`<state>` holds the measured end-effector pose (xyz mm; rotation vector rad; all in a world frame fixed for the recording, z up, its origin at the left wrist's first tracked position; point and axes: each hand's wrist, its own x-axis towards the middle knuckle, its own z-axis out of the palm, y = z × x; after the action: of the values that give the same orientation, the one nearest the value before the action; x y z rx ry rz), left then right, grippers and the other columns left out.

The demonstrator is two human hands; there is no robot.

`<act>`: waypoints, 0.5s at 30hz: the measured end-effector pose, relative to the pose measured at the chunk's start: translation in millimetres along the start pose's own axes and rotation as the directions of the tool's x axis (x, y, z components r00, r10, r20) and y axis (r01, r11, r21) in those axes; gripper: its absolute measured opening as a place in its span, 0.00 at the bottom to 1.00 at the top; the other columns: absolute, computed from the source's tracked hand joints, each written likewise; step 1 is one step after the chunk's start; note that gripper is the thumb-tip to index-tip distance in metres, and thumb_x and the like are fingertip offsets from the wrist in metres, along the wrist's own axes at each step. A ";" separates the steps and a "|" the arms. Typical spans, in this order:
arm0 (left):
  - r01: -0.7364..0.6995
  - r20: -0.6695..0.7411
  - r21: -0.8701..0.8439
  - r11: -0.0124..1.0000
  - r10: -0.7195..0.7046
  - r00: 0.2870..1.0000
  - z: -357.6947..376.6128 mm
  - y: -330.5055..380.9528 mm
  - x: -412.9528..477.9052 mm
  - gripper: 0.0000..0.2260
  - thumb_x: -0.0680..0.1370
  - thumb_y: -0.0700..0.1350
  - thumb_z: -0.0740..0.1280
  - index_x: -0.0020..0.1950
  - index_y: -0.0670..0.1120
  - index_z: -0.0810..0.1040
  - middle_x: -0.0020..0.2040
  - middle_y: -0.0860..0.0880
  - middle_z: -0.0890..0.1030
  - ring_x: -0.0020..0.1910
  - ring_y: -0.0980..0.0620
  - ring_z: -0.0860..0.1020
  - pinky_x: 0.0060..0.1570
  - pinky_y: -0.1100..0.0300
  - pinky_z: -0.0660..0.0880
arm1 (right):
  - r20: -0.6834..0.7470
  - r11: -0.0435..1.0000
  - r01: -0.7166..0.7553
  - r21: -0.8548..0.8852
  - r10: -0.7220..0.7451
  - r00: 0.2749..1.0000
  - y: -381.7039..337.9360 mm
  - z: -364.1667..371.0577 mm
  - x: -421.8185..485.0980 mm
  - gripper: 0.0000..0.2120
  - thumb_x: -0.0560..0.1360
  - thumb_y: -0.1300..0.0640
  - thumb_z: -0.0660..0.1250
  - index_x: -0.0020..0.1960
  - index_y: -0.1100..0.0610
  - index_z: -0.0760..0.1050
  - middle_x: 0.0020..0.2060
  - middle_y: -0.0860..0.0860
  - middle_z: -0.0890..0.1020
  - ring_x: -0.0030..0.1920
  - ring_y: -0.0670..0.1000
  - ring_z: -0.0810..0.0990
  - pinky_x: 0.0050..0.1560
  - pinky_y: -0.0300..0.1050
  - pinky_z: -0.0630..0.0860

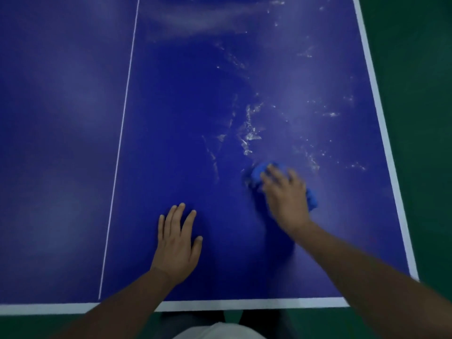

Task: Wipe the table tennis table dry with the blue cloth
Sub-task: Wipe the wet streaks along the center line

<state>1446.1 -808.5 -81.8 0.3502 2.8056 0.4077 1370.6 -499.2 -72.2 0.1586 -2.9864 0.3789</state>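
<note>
A: Surface first. What's the table tennis table (61, 118) like?

B: Dark blue top, fills most of the view. There's a thin white centre line (122, 133) and a white edge band (381, 118) along the right and near sides, with green floor (420, 94) beyond. The half left of the line reads matt and dry, no streaks showing.

A: And the right half?

B: Wet. Water streaks (249, 128) and scattered droplets run from mid-table out toward the right edge, with a pale smear further up. The near strip by the person looks clear of them.

A: Hands?

B: Left hand (177, 238) lies flat on the table near the near edge, fingers straight and slightly spread, holding nothing. It looks like a brace. Right hand (286, 199) is further out and blurred. Its fingers are spread and laid over the top of the blue cloth (258, 172), pressing it down. The thumb can't be made out.

A: Where's the cloth exactly?

B: Bunched on the table under the right palm, just below the heaviest streak. It shows at the fingertips and again behind the wrist.

A: Progress?

B: My judgement is partway through. The near area appears done, while the mid and far right, plus the droplets by the edge band, are left.
</note>
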 end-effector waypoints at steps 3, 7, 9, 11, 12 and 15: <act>0.052 -0.019 -0.027 0.998 -0.052 0.998 -5.6 -17.4 -1.4 0.27 0.81 0.56 0.53 0.77 0.44 0.63 0.80 0.42 0.57 0.79 0.41 0.54 0.76 0.44 0.45 | 0.104 0.916 0.394 0.078 -0.401 0.910 -81.3 25.0 -70.6 0.17 0.79 0.47 0.60 0.68 0.46 0.73 0.70 0.50 0.76 0.65 0.63 0.73 0.56 0.59 0.74; 0.097 -0.026 -0.030 0.995 -0.097 0.995 -13.4 -43.1 -4.9 0.27 0.81 0.57 0.52 0.78 0.46 0.61 0.80 0.42 0.56 0.80 0.42 0.53 0.77 0.45 0.43 | 0.146 0.918 0.395 0.043 -0.396 0.906 -100.0 40.4 -36.8 0.18 0.79 0.45 0.58 0.65 0.44 0.79 0.69 0.46 0.77 0.66 0.59 0.69 0.53 0.59 0.77; 0.089 -0.021 -0.028 0.996 -0.090 0.996 -16.7 -55.2 -3.0 0.28 0.81 0.57 0.52 0.78 0.45 0.61 0.80 0.42 0.55 0.80 0.42 0.51 0.78 0.45 0.42 | 0.137 0.992 0.121 -0.031 -0.116 0.984 -85.3 37.5 14.9 0.20 0.79 0.46 0.55 0.66 0.47 0.79 0.70 0.49 0.76 0.66 0.63 0.68 0.55 0.63 0.76; 0.097 -0.017 -0.024 0.995 -0.097 0.995 -20.1 -64.2 -0.8 0.28 0.81 0.57 0.52 0.78 0.45 0.61 0.80 0.42 0.54 0.81 0.43 0.50 0.78 0.42 0.45 | 0.102 0.980 -0.196 -0.027 0.197 0.975 -79.9 34.8 46.9 0.23 0.81 0.45 0.51 0.68 0.49 0.77 0.72 0.51 0.74 0.69 0.65 0.66 0.61 0.67 0.71; 0.107 -0.015 -0.026 0.994 -0.108 0.994 -22.4 -67.3 2.4 0.28 0.81 0.57 0.52 0.78 0.45 0.61 0.80 0.42 0.54 0.81 0.43 0.49 0.78 0.40 0.47 | 0.071 0.974 -0.226 -0.003 0.225 0.972 -88.3 36.3 49.7 0.23 0.81 0.45 0.52 0.68 0.50 0.77 0.72 0.52 0.74 0.69 0.64 0.65 0.60 0.67 0.71; 0.107 -0.034 -0.009 0.994 -0.107 0.994 -29.9 -74.2 16.0 0.29 0.81 0.57 0.52 0.80 0.46 0.58 0.81 0.41 0.52 0.81 0.43 0.47 0.78 0.40 0.46 | 0.087 0.982 0.186 0.032 -0.188 0.978 -142.6 48.0 14.3 0.19 0.80 0.46 0.57 0.66 0.50 0.78 0.70 0.51 0.75 0.67 0.63 0.67 0.56 0.63 0.75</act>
<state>1407.3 -880.3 -81.0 0.1917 2.8395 0.4030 1368.2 -650.0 -81.9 0.4677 -3.0201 0.3945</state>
